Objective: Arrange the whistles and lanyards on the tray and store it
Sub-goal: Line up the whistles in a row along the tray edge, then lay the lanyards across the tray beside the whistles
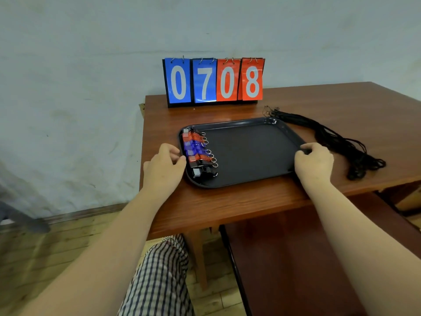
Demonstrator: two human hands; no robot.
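A dark tray [250, 151] lies on the brown wooden table [239, 201]. Several red, blue and black whistles [198, 153] with key rings sit in a row along its left side. A bundle of black lanyards [337, 142] lies on the table to the right of the tray, outside it. My left hand [164, 167] rests at the tray's left edge, fingers curled against the rim. My right hand [314, 163] is at the tray's right edge, fingers curled over the rim. I cannot tell whether the tray is lifted.
A flip scoreboard [214, 80] reading 0708 stands at the back of the table against the wall. A dark bench or lower surface [307, 258] sits under the table at the right. My checked trouser leg [159, 277] is below the table's front edge.
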